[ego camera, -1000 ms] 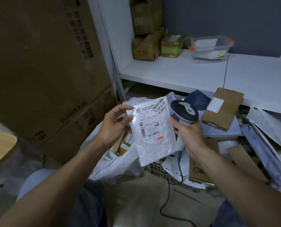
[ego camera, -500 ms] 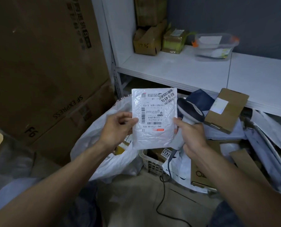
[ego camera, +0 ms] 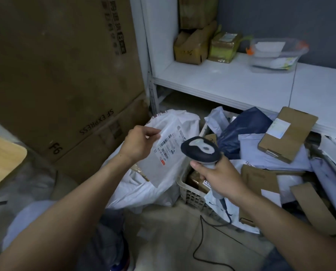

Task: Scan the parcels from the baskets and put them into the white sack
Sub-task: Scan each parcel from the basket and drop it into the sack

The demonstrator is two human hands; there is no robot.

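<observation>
Parcel [ego camera: 166, 153] held over the white sack [ego camera: 143, 190]
Left hand [ego camera: 137, 143] pinches its top corner, label up; right hand [ego camera: 220, 177] curls round the scanner [ego camera: 200, 149] grip just beside it; basket [ego camera: 182, 184] stands right of the sack; boxes [ego camera: 190, 47] sit on the white shelf [ego camera: 231, 83] beyond.

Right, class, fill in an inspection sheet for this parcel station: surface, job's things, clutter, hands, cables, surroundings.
Surface: floor, partly under white sack and basket.
Job's things: white parcel held over the white sack; basket heaped with parcels.
Clutter: loose cardboard pieces beside the heap.
Hands: left hand pinches white parcel; right hand grips scanner.
Cables: scanner cable loops across floor.
Surroundings: white shelf with boxes, clear tub; large cartons left.
</observation>
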